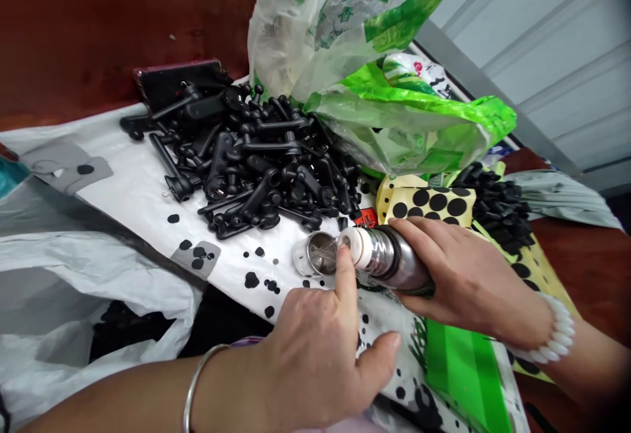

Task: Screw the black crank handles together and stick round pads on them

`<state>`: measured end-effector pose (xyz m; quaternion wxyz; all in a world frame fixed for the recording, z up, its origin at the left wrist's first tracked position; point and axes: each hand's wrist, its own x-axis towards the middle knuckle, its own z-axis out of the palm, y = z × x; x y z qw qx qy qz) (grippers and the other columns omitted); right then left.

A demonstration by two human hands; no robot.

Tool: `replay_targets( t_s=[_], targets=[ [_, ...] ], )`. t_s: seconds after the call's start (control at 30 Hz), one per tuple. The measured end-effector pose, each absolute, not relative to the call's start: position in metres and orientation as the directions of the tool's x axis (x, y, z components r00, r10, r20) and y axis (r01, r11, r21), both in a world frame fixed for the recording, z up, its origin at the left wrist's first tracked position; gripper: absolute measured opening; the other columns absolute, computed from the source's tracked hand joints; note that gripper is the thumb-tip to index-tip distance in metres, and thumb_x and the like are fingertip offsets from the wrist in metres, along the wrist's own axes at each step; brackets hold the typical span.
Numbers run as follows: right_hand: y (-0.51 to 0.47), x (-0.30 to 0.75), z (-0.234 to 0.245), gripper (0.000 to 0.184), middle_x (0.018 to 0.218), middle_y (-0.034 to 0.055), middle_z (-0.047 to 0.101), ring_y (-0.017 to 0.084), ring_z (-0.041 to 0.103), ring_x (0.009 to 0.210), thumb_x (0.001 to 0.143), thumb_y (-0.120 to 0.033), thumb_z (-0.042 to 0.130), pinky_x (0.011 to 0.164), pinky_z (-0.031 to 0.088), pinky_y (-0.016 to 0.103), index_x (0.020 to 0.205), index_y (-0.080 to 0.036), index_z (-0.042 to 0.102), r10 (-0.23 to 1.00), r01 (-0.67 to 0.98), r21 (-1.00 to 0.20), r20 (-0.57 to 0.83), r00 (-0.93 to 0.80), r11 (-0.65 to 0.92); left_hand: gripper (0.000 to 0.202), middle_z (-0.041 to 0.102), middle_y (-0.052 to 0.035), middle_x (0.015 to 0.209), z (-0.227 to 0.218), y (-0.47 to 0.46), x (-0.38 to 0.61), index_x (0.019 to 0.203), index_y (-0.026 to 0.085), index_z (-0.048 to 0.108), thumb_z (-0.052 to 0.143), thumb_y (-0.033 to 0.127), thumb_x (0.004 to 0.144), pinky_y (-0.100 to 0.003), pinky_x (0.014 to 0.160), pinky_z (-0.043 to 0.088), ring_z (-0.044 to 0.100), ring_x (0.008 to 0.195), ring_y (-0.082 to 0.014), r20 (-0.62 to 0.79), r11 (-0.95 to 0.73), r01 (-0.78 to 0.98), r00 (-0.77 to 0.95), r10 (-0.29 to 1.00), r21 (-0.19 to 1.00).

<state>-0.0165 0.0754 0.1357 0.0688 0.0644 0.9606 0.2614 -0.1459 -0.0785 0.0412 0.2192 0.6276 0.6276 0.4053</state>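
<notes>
My right hand [458,275] is wrapped round a bottle [387,255] with a white ring at its mouth and a dark lower part. The bottle lies tilted, mouth to the left, against a small clear cup [300,257] with a silvery inside. Thin, shiny strands show at the cup's opening; I cannot tell what they are. With its index finger stretched out, my left hand [320,347] touches the bottle's mouth; its thumb is spread and its other fingers curl under, partly hidden. Behind the cup lies a pile of black plastic crank-like parts [256,157].
A green and clear plastic bag [394,117] stands behind the pile, near a dark phone-like slab [172,81]. Yellow sheets with black dots [428,204] and small black pieces [493,203] lie at right. A white bag [73,275] with dark contents sits at left.
</notes>
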Motion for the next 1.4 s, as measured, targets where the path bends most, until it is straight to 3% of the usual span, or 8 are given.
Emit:
replay_targets(
  t_s=[0.57, 0.73, 1.03, 1.4],
  targets=[
    [0.07, -0.018, 0.147, 0.073, 0.101, 0.0147, 0.058, 0.026, 0.059, 0.082, 0.066, -0.039, 0.063, 0.069, 0.053, 0.036, 0.127, -0.007, 0.041, 0.181, 0.07, 0.565, -0.143, -0.973, 0.822, 0.078, 0.067, -0.0099, 0.056, 0.043, -0.078, -0.143, 0.132, -0.016, 0.026, 0.042, 0.043, 0.085, -0.037, 0.046, 0.052, 0.063, 0.047, -0.0249, 0.345, -0.143, 0.675, -0.175, 0.922, 0.724],
    [0.07, -0.021, 0.149, 0.07, 0.097, 0.0141, 0.058, 0.026, 0.059, 0.077, 0.067, -0.041, 0.062, 0.064, 0.051, 0.036, 0.124, -0.006, 0.042, 0.174, 0.055, 0.578, -0.153, -0.973, 0.814, 0.078, 0.064, -0.0069, 0.051, 0.042, -0.077, -0.144, 0.132, -0.017, 0.025, 0.044, 0.042, 0.084, -0.038, 0.044, 0.051, 0.062, 0.044, -0.0252, 0.357, -0.14, 0.681, -0.188, 0.915, 0.719],
    [0.073, -0.02, 0.151, 0.071, 0.102, 0.0166, 0.058, 0.026, 0.058, 0.078, 0.066, -0.042, 0.062, 0.065, 0.051, 0.037, 0.125, -0.008, 0.041, 0.2, 0.057, 0.579, -0.186, -0.962, 0.814, 0.081, 0.066, -0.0098, 0.056, 0.042, -0.077, -0.144, 0.136, -0.014, 0.024, 0.043, 0.045, 0.084, -0.038, 0.049, 0.053, 0.064, 0.049, -0.0256, 0.269, -0.085, 0.684, -0.166, 0.949, 0.724],
    [0.071, -0.025, 0.154, 0.067, 0.1, 0.0156, 0.058, 0.025, 0.058, 0.077, 0.067, -0.039, 0.062, 0.065, 0.049, 0.035, 0.123, -0.008, 0.043, 0.2, 0.043, 0.598, -0.2, -0.959, 0.801, 0.082, 0.067, -0.0107, 0.058, 0.042, -0.074, -0.147, 0.137, -0.016, 0.019, 0.042, 0.042, 0.084, -0.046, 0.05, 0.054, 0.065, 0.051, -0.0298, 0.232, -0.095, 0.649, -0.128, 0.964, 0.755]
  ],
)
